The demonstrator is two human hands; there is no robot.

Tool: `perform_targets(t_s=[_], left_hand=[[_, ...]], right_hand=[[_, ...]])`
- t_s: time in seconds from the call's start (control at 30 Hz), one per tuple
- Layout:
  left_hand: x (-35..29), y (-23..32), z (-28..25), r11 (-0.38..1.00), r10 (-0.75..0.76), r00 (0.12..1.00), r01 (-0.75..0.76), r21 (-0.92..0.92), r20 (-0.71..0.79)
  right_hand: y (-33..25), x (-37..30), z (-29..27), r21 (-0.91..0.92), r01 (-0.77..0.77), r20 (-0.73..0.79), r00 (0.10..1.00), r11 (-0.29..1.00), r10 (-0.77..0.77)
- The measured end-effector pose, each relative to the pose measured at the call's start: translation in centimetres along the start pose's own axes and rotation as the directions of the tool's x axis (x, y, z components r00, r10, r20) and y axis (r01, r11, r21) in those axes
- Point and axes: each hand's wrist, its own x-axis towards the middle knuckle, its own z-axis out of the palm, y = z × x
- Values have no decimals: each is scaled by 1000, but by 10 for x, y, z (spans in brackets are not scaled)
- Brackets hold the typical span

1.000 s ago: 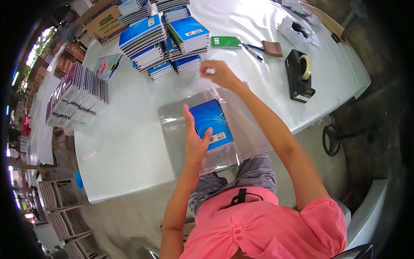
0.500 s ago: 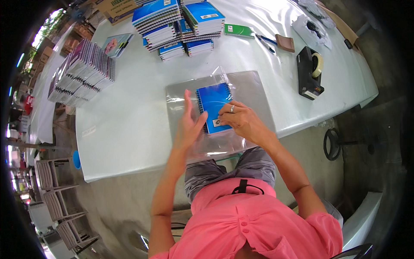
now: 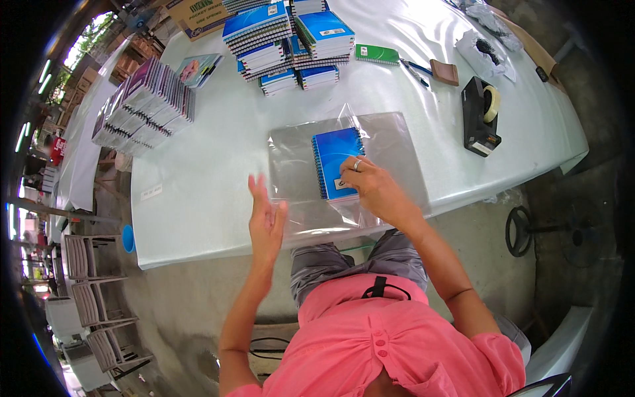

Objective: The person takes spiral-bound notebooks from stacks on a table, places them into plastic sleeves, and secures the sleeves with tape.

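A blue spiral notebook (image 3: 329,152) lies cover up on a stack of clear plastic sheets (image 3: 291,152) at the table's front edge. My right hand (image 3: 377,188), with a ring on one finger, sits on the notebook's lower right part. Its fingers are bent and pressed together at the cover; whether they pinch anything is hidden. Off to the left of the notebook, my left hand (image 3: 266,218) hovers over the left border of the plastic, slightly blurred, fingers spread and holding nothing.
Stacks of blue spiral notebooks (image 3: 264,53) stand at the back, purple ones (image 3: 149,106) at the left. Right of them lie a green notebook (image 3: 377,54), pens (image 3: 417,74), a brown wooden block (image 3: 444,73) and a black tape dispenser (image 3: 477,119). A cardboard box (image 3: 195,18) is far left.
My left hand has moved away from the notebook's left edge, leftward and nearer to me. My right hand stays at the notebook. The whole view has shifted slightly.
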Motion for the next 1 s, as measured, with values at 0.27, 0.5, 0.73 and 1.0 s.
perform_targets(t_s=[0.27, 0.5, 0.73, 1.0], left_hand=[[-30, 50, 31, 946, 165, 986, -162, 279, 13], [-22, 42, 46, 872, 381, 889, -437, 222, 252], [-12, 30, 33, 866, 426, 796, -496, 61, 431], [5, 24, 21, 720, 648, 602, -684, -116, 467]], right_hand=[[-8, 15, 4, 191, -226, 68, 974, 955, 217], [-5, 36, 3, 189, -525, 314, 833, 830, 456], [11, 33, 12, 131, -405, 277, 891, 905, 359], [-8, 31, 20, -182, -380, 200, 889, 907, 412]])
